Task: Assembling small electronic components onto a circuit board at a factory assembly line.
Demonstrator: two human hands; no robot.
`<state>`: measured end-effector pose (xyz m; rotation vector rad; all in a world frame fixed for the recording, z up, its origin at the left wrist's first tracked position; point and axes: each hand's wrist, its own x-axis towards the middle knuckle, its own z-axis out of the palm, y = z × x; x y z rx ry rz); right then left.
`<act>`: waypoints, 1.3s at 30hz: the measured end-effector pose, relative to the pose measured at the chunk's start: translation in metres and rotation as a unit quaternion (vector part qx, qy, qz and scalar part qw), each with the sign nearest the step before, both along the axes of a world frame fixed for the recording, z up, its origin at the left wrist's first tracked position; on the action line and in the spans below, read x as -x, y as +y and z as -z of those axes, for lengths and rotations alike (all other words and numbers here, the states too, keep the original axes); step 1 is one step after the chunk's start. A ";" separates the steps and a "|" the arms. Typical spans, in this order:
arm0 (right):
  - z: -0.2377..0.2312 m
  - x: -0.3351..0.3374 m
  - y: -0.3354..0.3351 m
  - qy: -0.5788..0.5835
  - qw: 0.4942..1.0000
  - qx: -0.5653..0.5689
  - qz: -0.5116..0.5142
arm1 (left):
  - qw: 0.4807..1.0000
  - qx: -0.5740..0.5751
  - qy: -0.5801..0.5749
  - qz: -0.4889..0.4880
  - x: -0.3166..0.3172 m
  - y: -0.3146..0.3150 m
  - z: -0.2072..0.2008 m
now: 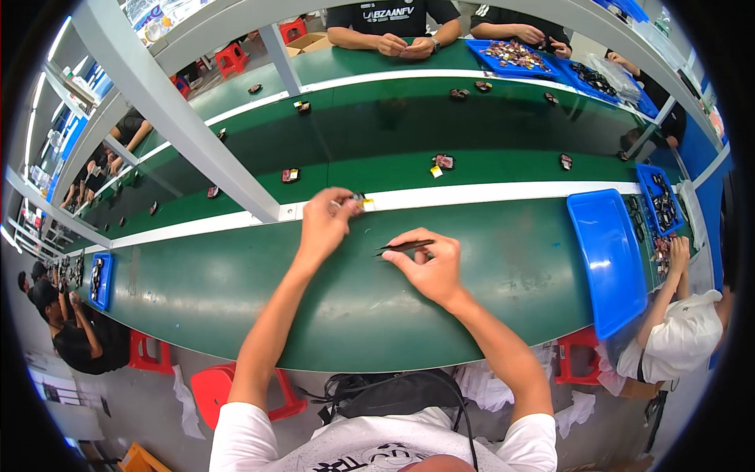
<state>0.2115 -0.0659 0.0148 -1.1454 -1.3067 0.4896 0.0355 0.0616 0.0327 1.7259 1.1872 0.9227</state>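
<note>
My left hand (323, 226) is over the white rail (425, 194) at the far edge of the green worktop (377, 315). Its fingers are closed on a small dark part with a yellow tag (366, 204), blurred and partly hidden by the fingers. Lower and to the right, my right hand (434, 269) grips black tweezers (410, 245). Their tips point left and stand slightly apart, with nothing visible between them. Past the rail, a small dark-and-red part with a yellow tag (443, 162) lies on the green belt (377, 130).
An upright grey post (185, 134) stands to the left. A large blue tray (605, 263) lies at the right end, beside a smaller blue tray of black parts (661, 200). Co-workers sit on both sides and across, one in a white shirt (676, 330).
</note>
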 end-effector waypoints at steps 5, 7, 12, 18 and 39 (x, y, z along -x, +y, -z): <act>-0.003 0.001 0.000 0.093 0.992 0.075 -0.031 | 0.995 0.070 -0.025 0.063 0.012 -0.052 0.002; -0.002 0.003 0.000 0.100 0.991 0.078 -0.032 | 0.994 0.060 -0.047 0.072 0.011 -0.061 0.004; 0.003 0.006 -0.001 0.062 0.995 0.076 -0.010 | 0.995 0.037 -0.037 0.090 0.012 -0.065 0.016; 0.002 0.006 0.000 0.032 0.994 0.107 0.015 | 0.993 -0.064 -0.047 0.085 0.013 -0.063 0.027; 0.011 -0.003 0.003 0.160 0.978 0.128 -0.037 | 0.987 -0.118 -0.071 0.079 0.005 -0.072 0.027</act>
